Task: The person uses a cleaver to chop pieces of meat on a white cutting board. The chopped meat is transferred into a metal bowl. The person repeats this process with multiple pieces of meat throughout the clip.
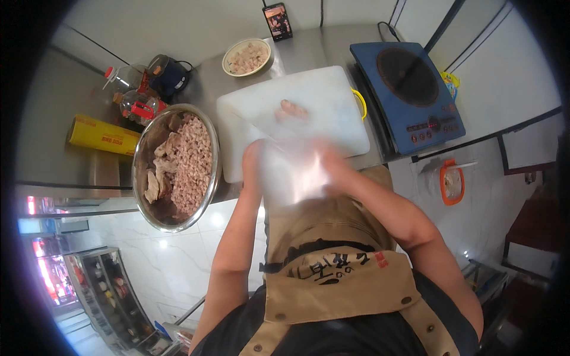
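A blurred, translucent plastic bag or sheet (294,173) spans the gap between my two hands in front of my apron. My left hand (254,155) is at its left edge and my right hand (331,162) at its right edge; motion blur hides the fingers. Just beyond, pieces of pale meat (291,110) lie on a white cutting board (249,102) with a yellow handle. To the left, a large steel bowl (216,147) holds diced meat (191,164) and larger meat chunks (162,164). Behind the board stands a small bowl (225,66) of diced meat.
A blue induction cooker (396,124) is right of the board. A phone (278,22) leans on the back wall. Plastic bottles (138,104), a dark blue appliance (167,78) and a yellow box (104,135) are at the left. An orange-rimmed container (452,182) is lower right.
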{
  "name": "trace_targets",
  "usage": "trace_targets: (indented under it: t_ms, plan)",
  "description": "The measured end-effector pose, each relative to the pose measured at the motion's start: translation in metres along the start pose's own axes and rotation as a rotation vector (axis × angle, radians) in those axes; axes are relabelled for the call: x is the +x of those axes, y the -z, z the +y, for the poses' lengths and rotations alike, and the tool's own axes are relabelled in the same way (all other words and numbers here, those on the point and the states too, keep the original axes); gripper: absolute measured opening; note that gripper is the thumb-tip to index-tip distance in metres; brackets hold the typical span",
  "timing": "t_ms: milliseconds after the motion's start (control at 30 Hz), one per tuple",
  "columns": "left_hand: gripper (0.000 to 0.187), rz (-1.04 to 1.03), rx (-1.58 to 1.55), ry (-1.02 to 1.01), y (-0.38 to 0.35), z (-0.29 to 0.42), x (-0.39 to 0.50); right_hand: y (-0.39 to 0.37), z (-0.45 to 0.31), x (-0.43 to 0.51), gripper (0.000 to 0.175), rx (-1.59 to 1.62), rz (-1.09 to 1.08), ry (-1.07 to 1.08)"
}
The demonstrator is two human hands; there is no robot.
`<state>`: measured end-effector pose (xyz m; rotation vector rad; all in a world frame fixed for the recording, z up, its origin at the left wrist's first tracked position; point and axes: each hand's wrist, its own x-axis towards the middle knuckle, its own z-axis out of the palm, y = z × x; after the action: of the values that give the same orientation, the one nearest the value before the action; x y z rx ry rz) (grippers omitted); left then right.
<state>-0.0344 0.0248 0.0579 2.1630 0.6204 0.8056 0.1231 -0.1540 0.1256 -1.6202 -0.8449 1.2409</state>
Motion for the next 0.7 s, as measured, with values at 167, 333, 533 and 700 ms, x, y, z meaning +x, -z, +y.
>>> trace_targets:
  t_ms: [167, 333, 533, 700]
  plan:
    - [0.027, 0.067, 0.15, -0.087, 0.002, -0.006, -0.006, 0.005, 0.011, -0.047, 0.039, -0.379, 0.058, 0.337]
    - [0.023, 0.119, 0.125, -0.066, -0.001, -0.008, -0.006, -0.003, 0.014, -0.06, 0.043, -0.386, 0.115, 0.314]
    - [0.019, 0.08, 0.156, -0.11, 0.0, -0.016, -0.007, -0.011, 0.011, -0.042, 0.039, -0.348, 0.171, 0.302]
    - [0.018, 0.06, 0.201, -0.121, -0.001, -0.018, -0.008, -0.014, -0.005, 0.013, 0.036, -0.15, -0.034, 0.168]
